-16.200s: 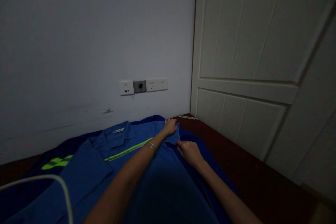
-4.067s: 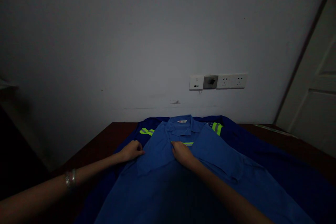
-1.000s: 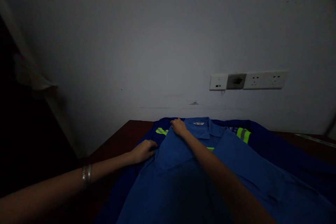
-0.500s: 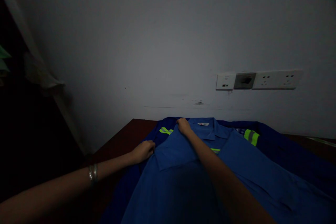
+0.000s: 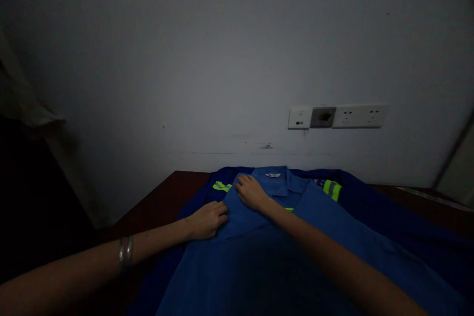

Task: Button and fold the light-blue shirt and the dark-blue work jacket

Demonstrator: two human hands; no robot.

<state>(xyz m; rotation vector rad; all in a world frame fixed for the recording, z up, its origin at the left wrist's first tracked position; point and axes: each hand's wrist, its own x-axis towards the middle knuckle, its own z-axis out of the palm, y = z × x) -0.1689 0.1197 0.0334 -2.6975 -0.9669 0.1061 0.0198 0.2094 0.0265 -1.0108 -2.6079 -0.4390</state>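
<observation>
A light blue work shirt (image 5: 237,256) is spread out with its collar (image 5: 276,185) toward the wall and a white label at the neck. Under it lies a darker blue garment (image 5: 370,207) with yellow-green and grey reflective bands (image 5: 332,190). My left hand (image 5: 209,218), a bracelet at its wrist, rests on the shirt's left edge with fingers extended over the cloth. My right hand (image 5: 250,191) lies on the left shoulder beside the collar, fingers spread flat. Neither hand shows cloth gripped in it.
The garments lie on a dark red-brown tabletop (image 5: 163,195) against a pale wall (image 5: 222,59). Sockets and switches (image 5: 357,116) are set in the wall. A thin printed strip (image 5: 433,197) lies at the right back. Pale cloth (image 5: 33,106) hangs at the left.
Both hands have loosened from a closed hold on the shirt's left side and now lie flatter on it. The left sleeve part has been laid inward over the shirt. The view has shifted slightly.
</observation>
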